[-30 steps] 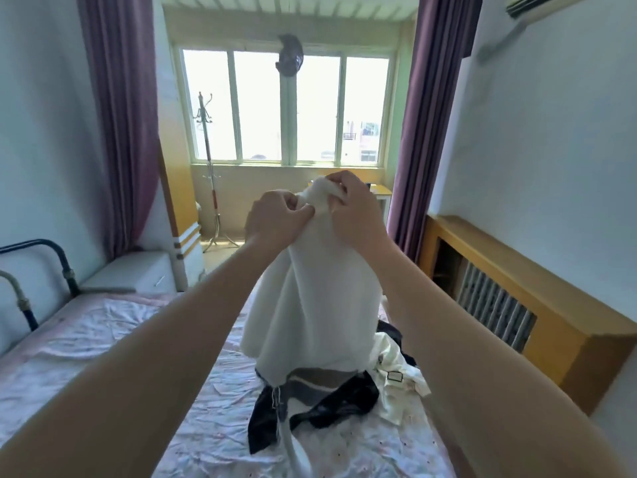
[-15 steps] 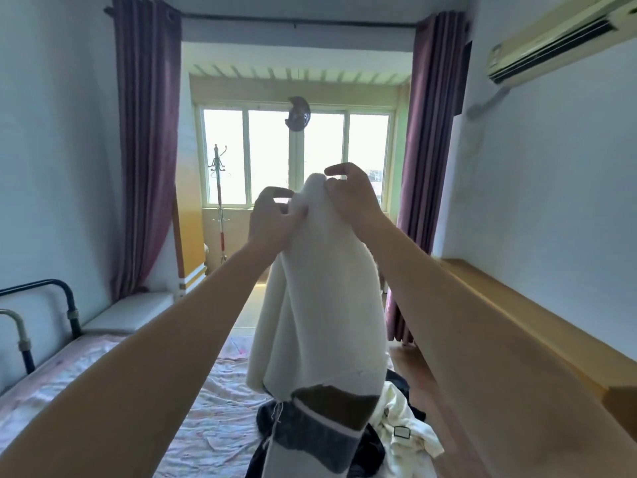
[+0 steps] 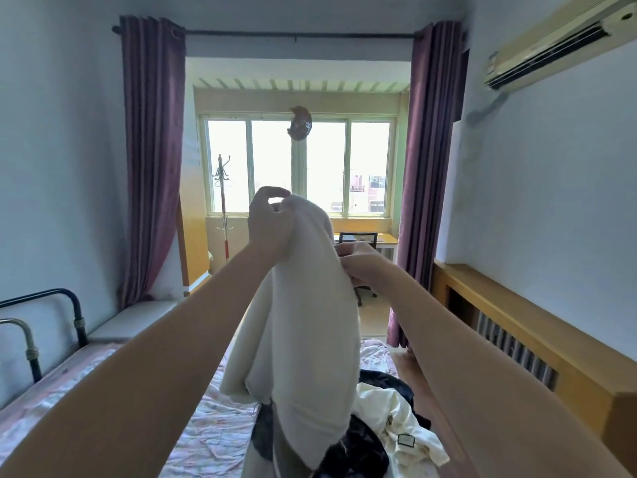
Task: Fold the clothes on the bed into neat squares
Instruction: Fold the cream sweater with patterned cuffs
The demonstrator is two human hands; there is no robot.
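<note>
Pink crumpled bedsheet on the bed (image 3: 213,439) is filling the lower centre of the frame, wrinkled and thin-looking; it is running away from the camera toward the window. A heap of clothes (image 3: 389,426) is lying on it at lower right: dark fabric tangled with a cream garment bearing a small label. Open sheet is showing to the left of the heap.

Mid-frame, a white garment (image 3: 303,326) is hanging in the air above the heap, soft and fuzzy in texture, its long axis running vertically, top bunched, lower edges draping loose. A grey-banded part is trailing below it at bottom centre.

Left hand (image 3: 269,225) is gripping the garment's top, fingers curled round the bunched cloth. Right hand (image 3: 362,263) is sitting lower, pinching the garment's right edge.

At left edge, a metal bed rail (image 3: 74,305) is curving up. At right, a wooden radiator cover (image 3: 517,326) is lining the wall. Farther back, purple curtains (image 3: 151,160) are flanking a bright window (image 3: 300,167); an air conditioner (image 3: 551,43) is occupying the upper right.
</note>
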